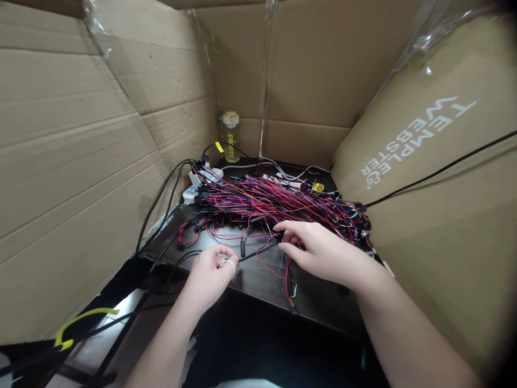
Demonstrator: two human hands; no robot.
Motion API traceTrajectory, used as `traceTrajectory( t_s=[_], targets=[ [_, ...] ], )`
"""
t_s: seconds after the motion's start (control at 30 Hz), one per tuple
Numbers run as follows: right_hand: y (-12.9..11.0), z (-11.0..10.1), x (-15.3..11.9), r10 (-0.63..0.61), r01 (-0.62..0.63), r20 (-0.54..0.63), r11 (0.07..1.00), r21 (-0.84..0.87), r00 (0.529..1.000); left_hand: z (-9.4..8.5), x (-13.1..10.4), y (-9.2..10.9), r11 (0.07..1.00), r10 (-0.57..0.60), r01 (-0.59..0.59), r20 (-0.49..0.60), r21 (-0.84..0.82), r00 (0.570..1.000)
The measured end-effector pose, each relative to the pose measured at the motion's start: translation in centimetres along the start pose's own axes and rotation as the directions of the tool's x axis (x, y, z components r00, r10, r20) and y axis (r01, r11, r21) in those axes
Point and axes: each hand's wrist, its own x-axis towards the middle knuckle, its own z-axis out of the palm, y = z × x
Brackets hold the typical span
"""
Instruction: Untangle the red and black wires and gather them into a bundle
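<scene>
My left hand [216, 272] is closed in a pinch near the table's front edge. From its fingertips a thin black sleeved wire [254, 252] runs up and right towards my other hand. A thin white loop [231, 263] curves over the left fingers; I cannot make out what it is. My right hand [309, 245] hovers at the front of a large heap of red, blue and black wires [278, 199], index finger and thumb apart, the other fingers curled. Below it lies a short wire bundle [288, 280] with a black connector [293, 310]. A small black cylinder [243, 248] lies between the hands.
Cardboard walls [307, 64] enclose the dark table [258, 280] on three sides. Behind the heap are a clear bottle [231, 137], white power plugs [205, 178] and a round yellow item [318, 187]. A black cable [440, 170] crosses the right wall.
</scene>
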Motion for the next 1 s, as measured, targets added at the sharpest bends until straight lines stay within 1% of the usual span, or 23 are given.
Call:
traceTrajectory(
  t_s=[0.07,0.13,0.2,0.27,0.33,0.4,0.47,0.5,0.57,0.6,0.67,0.73,0.77,0.8,0.83,0.93,1.0],
  targets=[
    [0.9,1.7,0.9,-0.021,0.019,-0.033,0.998,-0.056,0.999,-0.4,-0.3,-0.1,0.984,0.004,0.008,-0.063,0.177,0.998],
    [1.4,3.0,1.8,-0.043,0.039,-0.028,0.989,-0.14,0.999,-1.0,-0.5,-0.3,0.932,0.029,0.017,-0.12,0.361,0.992],
    [1.6,3.8,2.4,-0.034,0.032,-0.006,0.979,-0.203,0.999,-1.8,-0.6,-0.8,0.88,0.049,0.014,-0.121,0.474,0.991],
    [1.6,3.9,2.5,-0.019,0.02,0.007,0.973,-0.228,1.0,-2.7,-0.6,-1.3,0.851,0.069,-0.019,-0.076,0.524,0.995],
    [1.6,3.5,2.3,-0.035,0.038,0.02,0.987,-0.157,0.999,-3.5,-0.6,-1.8,0.84,0.09,-0.052,-0.044,0.54,0.995],
    [1.7,2.8,1.8,-0.097,0.096,0.012,0.995,0.025,0.995,-4.3,-0.6,-2.2,0.847,0.125,-0.079,-0.053,0.526,0.991],
    [1.8,2.0,1.2,-0.171,0.17,-0.017,0.958,0.232,0.985,-4.8,-0.5,-2.4,0.865,0.164,-0.105,-0.08,0.49,0.983],
    [1.8,1.6,0.9,-0.201,0.201,-0.032,0.93,0.307,0.979,-5.0,-0.5,-2.4,0.872,0.188,-0.124,-0.089,0.474,0.978],
    [1.8,0.8,0.4,-0.221,0.235,-0.081,0.888,0.395,0.972,-5.2,-0.3,-2.3,0.869,0.231,-0.159,-0.1,0.469,0.968],
    [1.8,0.5,0.2,-0.202,0.238,-0.128,0.877,0.418,0.971,-5.3,-0.2,-2.2,0.862,0.25,-0.172,-0.105,0.476,0.963],
    [1.8,-0.2,0.0,-0.127,0.245,-0.28,0.864,0.44,0.952,-5.3,0.2,-2.0,0.849,0.282,-0.196,-0.107,0.491,0.954],
    [1.9,-0.6,0.0,-0.037,0.252,-0.438,0.86,0.444,0.898,-5.1,0.7,-1.8,0.847,0.292,-0.206,-0.106,0.49,0.95],
    [1.9,-0.8,0.1,-0.005,0.259,-0.495,0.856,0.447,0.869,-4.9,1.0,-1.7,0.851,0.293,-0.209,-0.105,0.482,0.95],
    [1.7,-0.9,0.2,0.012,0.271,-0.532,0.85,0.451,0.847,-4.6,1.3,-1.5,0.856,0.289,-0.211,-0.099,0.472,0.952],
    [1.4,-1.0,0.4,0.017,0.282,-0.55,0.845,0.455,0.835,-4.3,1.7,-1.4,0.859,0.286,-0.219,-0.08,0.463,0.955],
    [-0.2,-1.5,0.9,-0.017,0.318,-0.561,0.838,0.443,0.828,-3.4,2.6,-0.8,0.84,0.282,-0.251,0.007,0.481,0.959],
    [-1.3,-2.0,1.4,-0.046,0.337,-0.58,0.85,0.405,0.813,-3.0,3.0,-0.7,0.82,0.292,-0.272,0.041,0.504,0.956]
  ],
)
